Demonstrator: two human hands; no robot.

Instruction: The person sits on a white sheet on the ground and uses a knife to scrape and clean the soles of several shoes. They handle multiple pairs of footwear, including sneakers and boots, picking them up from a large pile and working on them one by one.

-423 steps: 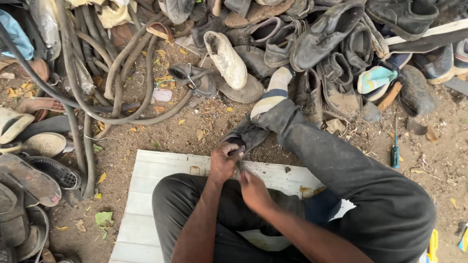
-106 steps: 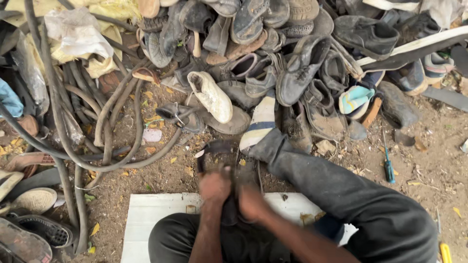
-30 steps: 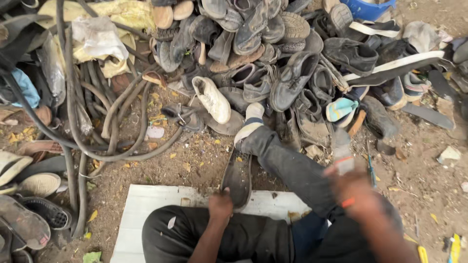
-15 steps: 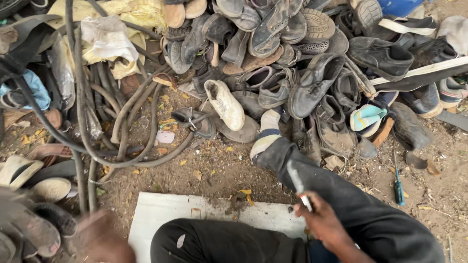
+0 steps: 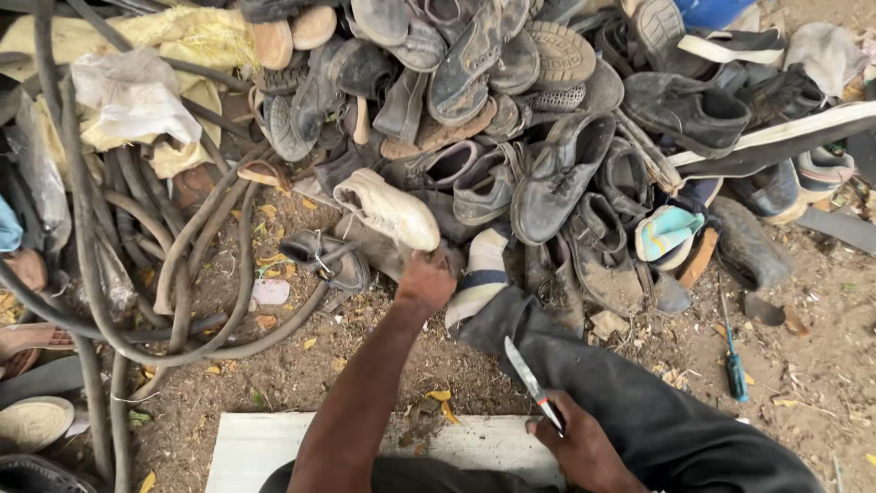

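Right hand clamped on a knife, blade pointing to 11 o'clock over the dark trouser leg. Left hand stretched out to 12 o'clock, fingers curled onto the shoe pile, touching a grey shoe just under the white shoe; can't tell whether it's closed on it. Worn shoes heaped from 11 to 2 o'clock. Blue-handled screwdriver on dirt at 3 o'clock. Rubber hoses at 9 o'clock. Crumpled white plastic bag on yellow cloth at 10 o'clock. White board at 6 o'clock.
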